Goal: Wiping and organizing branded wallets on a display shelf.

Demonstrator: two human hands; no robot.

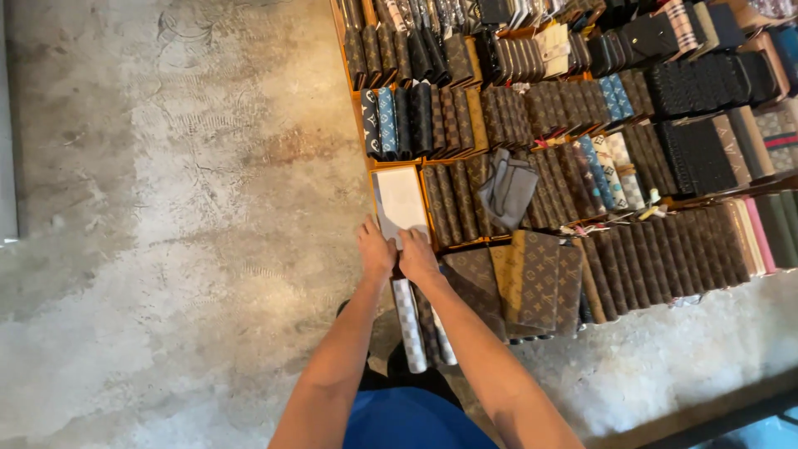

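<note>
A mottled grey concrete floor (166,249) fills the left half of the view, bare and stained. On the right, rows of brown, black and blue patterned leather wallets (582,125) stand packed on edge in shallow orange-rimmed trays (363,125) laid on the floor.

The flat white rectangular box (401,202) lies at the near left corner of the display, its long axis running away from the person, its near short edge toward them. The left hand (376,249) and right hand (417,254) rest side by side on that near edge, fingers curled down over it, gripping lightly; how firmly I cannot tell.

Left of the box lies open floor; to its right, upright brown wallets press close.
</note>
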